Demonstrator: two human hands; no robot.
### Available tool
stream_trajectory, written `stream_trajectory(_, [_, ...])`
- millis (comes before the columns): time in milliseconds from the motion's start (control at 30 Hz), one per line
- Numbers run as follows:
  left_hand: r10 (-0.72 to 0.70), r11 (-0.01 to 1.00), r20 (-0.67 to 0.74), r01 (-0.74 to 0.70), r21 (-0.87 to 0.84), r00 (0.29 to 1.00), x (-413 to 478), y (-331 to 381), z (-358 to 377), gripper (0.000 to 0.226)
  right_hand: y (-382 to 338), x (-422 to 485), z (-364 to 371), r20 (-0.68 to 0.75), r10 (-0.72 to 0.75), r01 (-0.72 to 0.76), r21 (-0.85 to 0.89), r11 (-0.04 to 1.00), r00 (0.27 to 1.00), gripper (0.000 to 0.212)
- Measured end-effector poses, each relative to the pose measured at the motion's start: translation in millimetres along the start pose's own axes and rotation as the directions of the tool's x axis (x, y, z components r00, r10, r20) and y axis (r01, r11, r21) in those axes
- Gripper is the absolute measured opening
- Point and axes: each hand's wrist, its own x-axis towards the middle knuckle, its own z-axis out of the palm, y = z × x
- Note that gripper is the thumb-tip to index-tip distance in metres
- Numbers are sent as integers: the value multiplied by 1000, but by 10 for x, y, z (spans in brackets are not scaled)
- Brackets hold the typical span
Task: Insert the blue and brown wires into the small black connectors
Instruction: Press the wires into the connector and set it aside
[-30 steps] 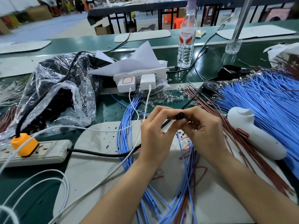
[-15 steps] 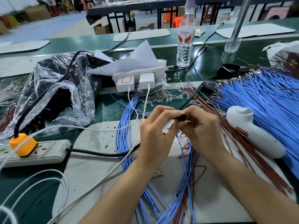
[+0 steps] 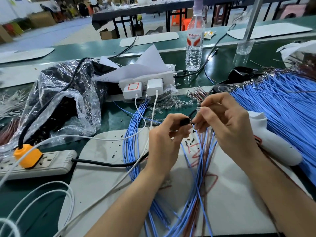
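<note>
Centre frame, the left hand [image 3: 163, 141] pinched a black connector [image 3: 185, 121] in a tight grip. The right hand [image 3: 227, 124] sat just beside it, grip curled round blue and brown wires [image 3: 207, 144] trailing down over the white mat [image 3: 102, 168].

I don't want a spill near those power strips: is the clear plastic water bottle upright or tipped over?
Upright: the clear plastic water bottle stands on its base on the green table, neck pointing up.

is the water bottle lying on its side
No, the water bottle stands upright on the green table, cap end up.
</note>
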Motion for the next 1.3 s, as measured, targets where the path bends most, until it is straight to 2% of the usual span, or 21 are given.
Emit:
stream_trajectory(100, [21,1000,12,-21,14,1000,-2,-5,-17,14,8,0,0,79,12,-10,-23,1000,997,3])
stream_trajectory(433, [69,984,21,-71,160,997,13,39,-47,19,115,17,-40,118,75,-54,-170,984,990,15])
stream_trajectory(500, [105,966,2,-102,238,994,19,38,-58,21,100,26,-48,122,99,-79,-156,985,988,19])
stream_trajectory(567, [132,948,1,-126,292,991,26,38,-67,24,78,37,-64,132,140,-130,-81,988,981,14])
stream_trajectory(633, [123,958,16,-123,259,992,27,42,-74,24,68,51,-88,157,191,-195,9,981,969,8])
stream_trajectory(733, [81,980,45,-88,177,996,15,43,-73,21,97,55,-115,200,285,-313,125,942,937,19])
stream_trajectory(833, [26,995,93,-34,90,995,-9,34,-55,16,127,50,-131,230,348,-393,191,899,909,18])
stream_trajectory(967, [-5,1000,90,5,-4,996,-47,7,-17,15,153,48,-138,266,370,-426,202,882,890,9])
stream_trajectory(1167, [-54,993,97,63,-95,994,-52,13,10,10,138,55,-131,299,353,-421,207,883,887,15])
stream_trajectory(1300, [-44,996,94,51,-67,995,-50,21,12,8,138,51,-115,273,371,-431,212,877,888,19])
